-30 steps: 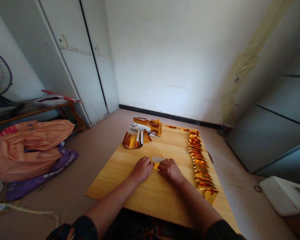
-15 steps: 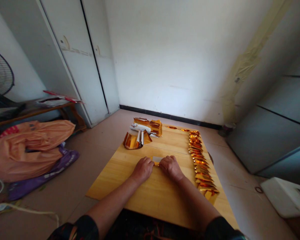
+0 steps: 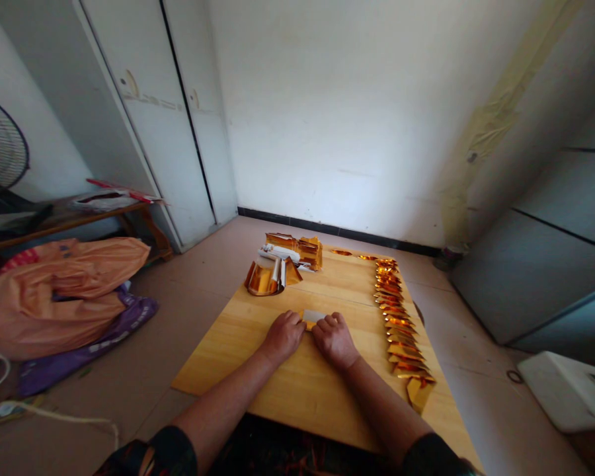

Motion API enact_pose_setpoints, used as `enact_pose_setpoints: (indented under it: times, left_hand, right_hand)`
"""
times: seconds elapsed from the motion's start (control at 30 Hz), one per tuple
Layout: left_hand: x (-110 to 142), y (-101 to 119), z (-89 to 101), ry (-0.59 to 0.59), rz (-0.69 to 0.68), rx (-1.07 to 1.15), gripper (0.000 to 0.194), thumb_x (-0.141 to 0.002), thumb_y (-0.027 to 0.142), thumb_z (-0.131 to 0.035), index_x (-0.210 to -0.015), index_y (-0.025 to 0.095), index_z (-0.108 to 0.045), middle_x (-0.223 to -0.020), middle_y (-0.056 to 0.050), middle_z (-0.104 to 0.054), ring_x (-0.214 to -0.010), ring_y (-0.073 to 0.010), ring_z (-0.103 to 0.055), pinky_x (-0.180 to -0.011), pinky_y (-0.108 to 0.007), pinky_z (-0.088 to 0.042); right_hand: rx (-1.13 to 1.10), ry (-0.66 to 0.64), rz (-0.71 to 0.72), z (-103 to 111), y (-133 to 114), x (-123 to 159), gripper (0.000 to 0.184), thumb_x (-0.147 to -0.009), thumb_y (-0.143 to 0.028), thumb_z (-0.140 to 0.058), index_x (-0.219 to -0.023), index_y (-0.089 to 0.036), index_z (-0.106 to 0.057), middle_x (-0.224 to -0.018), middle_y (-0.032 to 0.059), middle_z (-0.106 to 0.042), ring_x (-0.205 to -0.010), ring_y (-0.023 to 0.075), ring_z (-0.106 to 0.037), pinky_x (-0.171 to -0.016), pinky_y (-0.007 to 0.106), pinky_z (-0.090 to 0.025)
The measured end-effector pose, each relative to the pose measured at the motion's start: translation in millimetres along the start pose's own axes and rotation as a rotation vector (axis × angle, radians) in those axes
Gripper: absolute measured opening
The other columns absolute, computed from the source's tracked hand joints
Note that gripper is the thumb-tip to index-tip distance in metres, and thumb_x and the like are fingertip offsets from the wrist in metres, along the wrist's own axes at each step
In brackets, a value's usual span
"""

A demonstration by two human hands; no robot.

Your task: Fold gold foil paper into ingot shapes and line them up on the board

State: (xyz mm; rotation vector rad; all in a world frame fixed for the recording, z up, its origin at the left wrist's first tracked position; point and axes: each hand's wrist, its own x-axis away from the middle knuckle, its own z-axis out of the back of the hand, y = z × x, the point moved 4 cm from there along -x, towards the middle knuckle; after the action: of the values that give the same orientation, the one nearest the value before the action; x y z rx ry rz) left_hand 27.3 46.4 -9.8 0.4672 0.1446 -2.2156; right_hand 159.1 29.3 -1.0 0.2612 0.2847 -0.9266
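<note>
A small sheet of gold foil paper (image 3: 313,317), pale grey on its upper face with a gold edge, lies on the wooden table (image 3: 218,357) between my hands. My left hand (image 3: 285,336) is closed on the sheet's left end, fingers curled. At its right end, my right hand (image 3: 336,338) has its fingers bent and pressed on the paper. The fingertips partly hide both ends. Along the table's right side runs a row of folded gold foil pieces (image 3: 396,311). Beyond my hands are a loose stack of gold sheets (image 3: 262,277) and another stack (image 3: 310,253) by a white bundle (image 3: 280,253).
Left of the table, an orange bag (image 3: 64,291) and a purple bag (image 3: 94,350) lie on the floor near a pale cord (image 3: 64,416). A low bench (image 3: 104,210) and a fan (image 3: 0,142) stand behind them. On the right is a white box (image 3: 565,390).
My right hand has shifted slightly left along the near edge, and more of the sheet's grey face shows. My left hand stays nearly in place.
</note>
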Motion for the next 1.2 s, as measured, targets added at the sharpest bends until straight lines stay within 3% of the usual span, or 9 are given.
enact_pose_setpoints:
  times: [0.3,0.5,0.77,0.97,1.2]
  left_hand:
    - [0,0,2.2,-0.057,0.0,0.041,0.02,-0.09,0.018,-0.046,-0.081,0.018,-0.064,-0.078,-0.004,-0.058,-0.08,-0.0172,-0.049,-0.071,-0.029,-0.039]
    - [4,4,10.6,-0.087,0.005,0.058,0.019,-0.088,0.015,-0.047,-0.099,0.019,-0.062,-0.085,-0.004,-0.062,-0.085,-0.0189,-0.051,-0.074,-0.031,-0.038]
    - [9,15,23.1,-0.136,-0.021,-0.026,0.021,-0.09,0.02,-0.045,-0.103,0.024,-0.062,-0.098,-0.007,-0.062,-0.091,-0.021,-0.051,-0.076,-0.033,-0.035]
    - [10,14,22.2,-0.152,-0.012,-0.016,0.023,-0.09,0.022,-0.045,-0.107,0.025,-0.061,-0.099,-0.007,-0.062,-0.093,-0.0215,-0.051,-0.078,-0.034,-0.033]
    - [9,14,22.2,-0.17,-0.02,-0.054,0.022,-0.092,0.023,-0.044,-0.105,0.026,-0.061,-0.101,-0.007,-0.062,-0.091,-0.0208,-0.051,-0.078,-0.035,-0.032]
  right_hand:
    - [-0.295,0.024,-0.185,-3,30,20,0.016,-0.089,-0.02,-0.053,-0.08,-0.02,-0.066,-0.087,0.004,-0.065,-0.085,0.0161,-0.052,-0.077,0.028,-0.032]
    - [-0.493,0.006,-0.211,-12,44,17,0.012,-0.087,-0.024,-0.057,-0.083,-0.022,-0.068,-0.095,0.0035,-0.064,-0.09,0.0165,-0.053,-0.079,0.028,-0.035]
    - [-0.452,-0.071,-0.259,-12,48,9,0.013,-0.089,-0.027,-0.055,-0.083,-0.022,-0.066,-0.097,0.0032,-0.063,-0.091,0.016,-0.052,-0.078,0.028,-0.033]
    - [-0.359,-0.152,-0.339,-7,45,-2,0.016,-0.089,-0.027,-0.055,-0.078,-0.019,-0.063,-0.088,0.0016,-0.062,-0.087,0.0153,-0.05,-0.073,0.027,-0.028]
    - [-0.26,-0.208,-0.348,-8,42,-9,0.014,-0.088,-0.028,-0.055,-0.081,-0.018,-0.062,-0.091,0.0027,-0.062,-0.088,0.0155,-0.05,-0.07,0.027,-0.026]
